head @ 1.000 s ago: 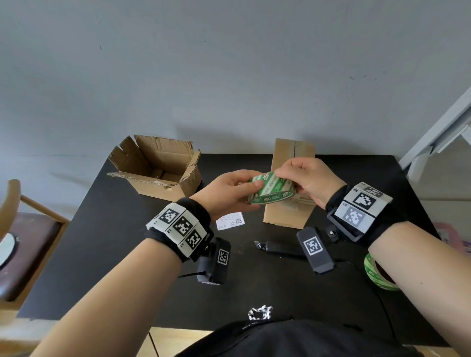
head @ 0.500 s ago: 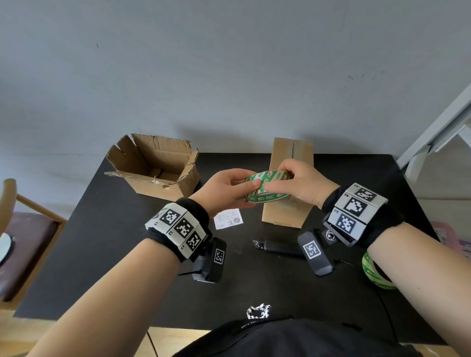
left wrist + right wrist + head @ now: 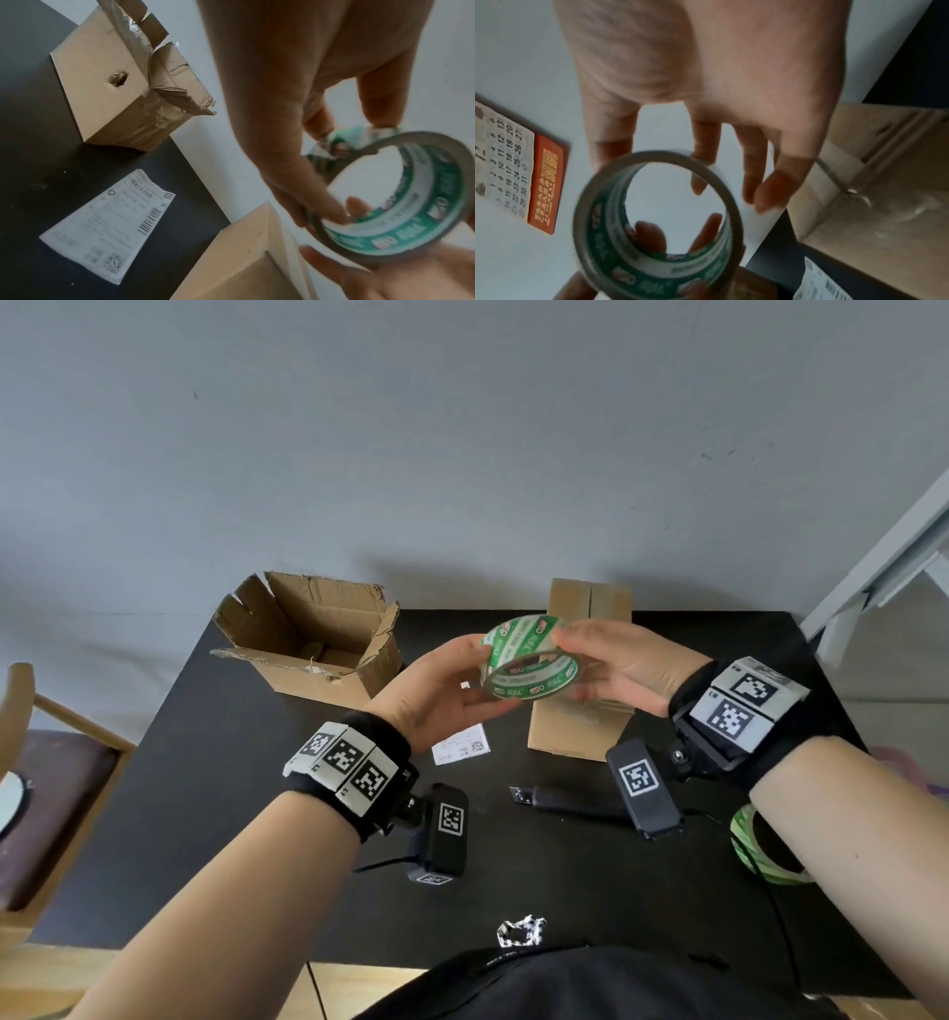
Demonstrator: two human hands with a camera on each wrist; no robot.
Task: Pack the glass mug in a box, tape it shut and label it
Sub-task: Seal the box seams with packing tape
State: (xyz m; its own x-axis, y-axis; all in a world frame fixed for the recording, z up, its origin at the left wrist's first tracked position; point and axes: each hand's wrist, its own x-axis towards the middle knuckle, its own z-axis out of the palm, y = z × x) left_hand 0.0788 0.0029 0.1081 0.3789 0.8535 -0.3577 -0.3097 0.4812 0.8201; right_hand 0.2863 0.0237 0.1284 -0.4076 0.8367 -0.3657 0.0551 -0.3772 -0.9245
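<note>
Overhead, your left hand [image 3: 447, 695] and right hand [image 3: 624, 667] grasp the green tape roll [image 3: 531, 662] between them, above the black counter [image 3: 257, 793]. Behind it stands the closed box [image 3: 585, 608], flaps folded shut; the glass mug is not visible. An open, torn box [image 3: 313, 644] sits at the far left, a label [image 3: 459, 751] lies just beside the closed box, and a black knife [image 3: 565, 799] lies nearer you.

From your left wrist, fingers [image 3: 380, 105] curl round the roll's rim, with the label [image 3: 110, 223] flat on the counter below.

From your right wrist, blurred fingers [image 3: 782, 182] grip the roll [image 3: 654, 223] from above; a wall calendar [image 3: 505, 162] hangs behind.
</note>
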